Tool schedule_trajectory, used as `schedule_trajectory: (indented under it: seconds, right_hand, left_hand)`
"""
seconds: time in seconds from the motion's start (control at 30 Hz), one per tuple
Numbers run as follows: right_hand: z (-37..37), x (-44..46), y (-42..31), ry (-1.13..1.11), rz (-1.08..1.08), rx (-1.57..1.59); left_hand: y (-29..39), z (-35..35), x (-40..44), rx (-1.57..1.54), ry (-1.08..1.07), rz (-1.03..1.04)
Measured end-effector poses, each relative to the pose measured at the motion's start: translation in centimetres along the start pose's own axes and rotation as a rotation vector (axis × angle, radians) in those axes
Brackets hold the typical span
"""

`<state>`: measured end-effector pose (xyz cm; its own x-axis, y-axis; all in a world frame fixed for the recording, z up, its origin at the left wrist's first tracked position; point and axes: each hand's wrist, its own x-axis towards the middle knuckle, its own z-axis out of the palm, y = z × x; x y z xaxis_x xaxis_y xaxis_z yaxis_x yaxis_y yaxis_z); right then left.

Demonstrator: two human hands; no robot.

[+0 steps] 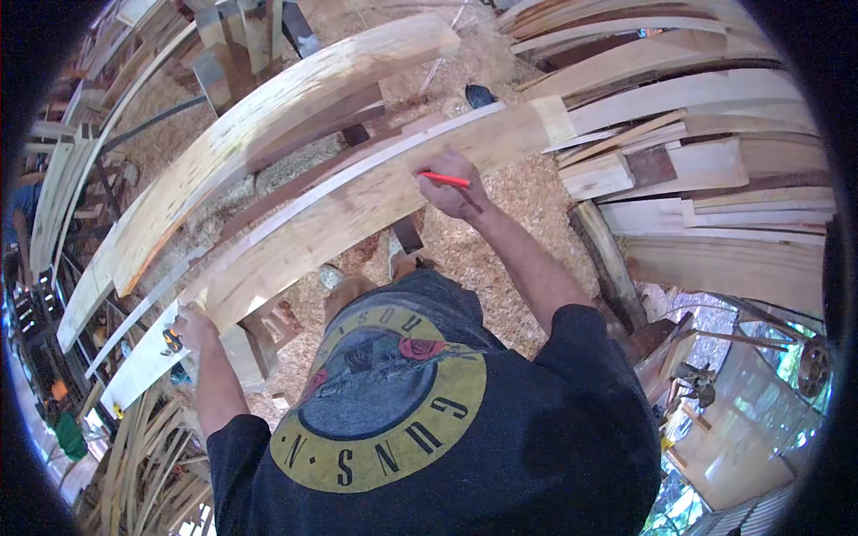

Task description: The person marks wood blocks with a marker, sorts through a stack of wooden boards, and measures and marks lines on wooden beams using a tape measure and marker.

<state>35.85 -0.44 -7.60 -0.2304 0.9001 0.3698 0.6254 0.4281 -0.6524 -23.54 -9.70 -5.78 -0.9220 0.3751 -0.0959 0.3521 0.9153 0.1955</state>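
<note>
A long pale plank point(357, 201) lies across in front of me, with a thin whitish wooden strip point(304, 198) along its far edge. My right hand point(454, 186) rests over the plank right of its middle, fingers closed around a red pencil point(445, 180) whose end points right. Near the plank's left end, my left hand point(193, 327) is closed at the edge by the strip; what its fingers grip is hidden. Just beside that hand is a yellow and black tape measure point(172, 340), over a pale board point(143, 364).
Another thick curved board point(277, 116) lies beyond the plank. Stacked boards point(688, 98) fill the right side. Thin offcuts point(147, 456) pile up at lower left. Wood shavings point(518, 214) cover the floor around my feet, and a wooden beam point(609, 263) stands at right.
</note>
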Motion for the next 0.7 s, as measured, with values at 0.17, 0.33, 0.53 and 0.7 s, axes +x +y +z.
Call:
schedule_trajectory:
  seconds: [0.17,0.33,0.53,0.7]
  right_hand:
    - [-0.9,0.0,-0.4,-0.06,0.016,0.02]
    - [-1.1,-0.4,-0.3,-0.02,0.181,0.108]
    - [-0.5,-0.3,0.6,0.019,0.16,0.037]
    - [-0.5,-0.3,0.3,0.015,0.245,0.035]
  left_hand:
    - [0.2,0.2,-0.5,0.027,0.07,-0.015]
    - [0.3,-0.1,-0.6,0.031,0.065,-0.02]
    - [-3.2,4.1,4.6,0.037,0.081,-0.043]
    - [-0.9,0.7,1.6,0.033,0.039,-0.043]
